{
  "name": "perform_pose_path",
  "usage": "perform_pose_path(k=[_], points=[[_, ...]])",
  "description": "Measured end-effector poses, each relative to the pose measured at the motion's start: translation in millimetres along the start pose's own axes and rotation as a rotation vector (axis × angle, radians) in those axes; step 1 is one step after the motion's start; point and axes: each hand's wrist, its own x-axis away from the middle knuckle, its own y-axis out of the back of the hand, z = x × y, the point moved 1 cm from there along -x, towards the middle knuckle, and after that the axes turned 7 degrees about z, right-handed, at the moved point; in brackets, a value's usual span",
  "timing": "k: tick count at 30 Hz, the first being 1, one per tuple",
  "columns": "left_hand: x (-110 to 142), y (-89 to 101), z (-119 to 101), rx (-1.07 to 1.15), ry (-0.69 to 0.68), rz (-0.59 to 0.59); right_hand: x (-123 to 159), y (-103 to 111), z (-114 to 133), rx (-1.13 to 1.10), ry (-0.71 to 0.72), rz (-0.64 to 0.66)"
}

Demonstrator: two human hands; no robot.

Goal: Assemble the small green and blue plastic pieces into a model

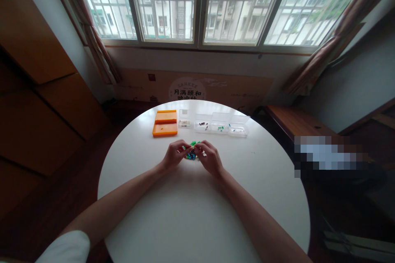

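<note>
My left hand [175, 153] and my right hand [210, 156] meet near the middle of the round white table [191, 209]. The fingers of both are pinched together, tip to tip; whatever is between them is too small to name. Right below and behind the fingertips is a cluster of small green, blue and dark pieces [191, 155], partly covered by the hands. I cannot tell whether these pieces are joined or loose.
Beyond the hands stands an open orange case [165, 131] with a small bit inside. To its right, several open clear plastic boxes [238, 132] hold small white, brown, green and blue pieces. A wooden bench [296, 119] is at the right, windows ahead.
</note>
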Motion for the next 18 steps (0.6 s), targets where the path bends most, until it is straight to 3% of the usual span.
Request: perform_pose_path(k=[18], points=[[1.2,0.8,-5.8,-0.099,-0.028,-0.006,-0.7,0.2,0.6,-0.008,0.001,0.026]])
